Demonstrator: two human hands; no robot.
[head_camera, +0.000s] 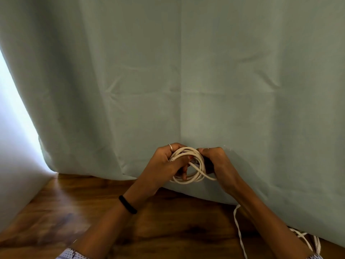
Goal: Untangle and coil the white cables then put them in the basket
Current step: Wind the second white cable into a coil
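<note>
The loops could spring open and fall into a mess if either hand lets go too soon, because nothing ties them together yet. The loose end could also catch on the other cables and pull a new knot. The left hand (169, 161) has its fingers curled through the middle of the coiled cable (188, 169) and pressed around one side of it. The right hand (217, 161) has its fingers closed on the other side, pinching the loops at the top. The coil is held up in the air between the two hands, in front of a pale green curtain (186, 71) and above the wooden floor (168, 230). It is white and a bit creamy, wound into a small round bunch of several loops. One end with a little plug sticks out by the left hand. A short tail pokes out toward the right wrist. More white cables (240, 238) lie loose on the floor near the right arm. No basket is in view.
</note>
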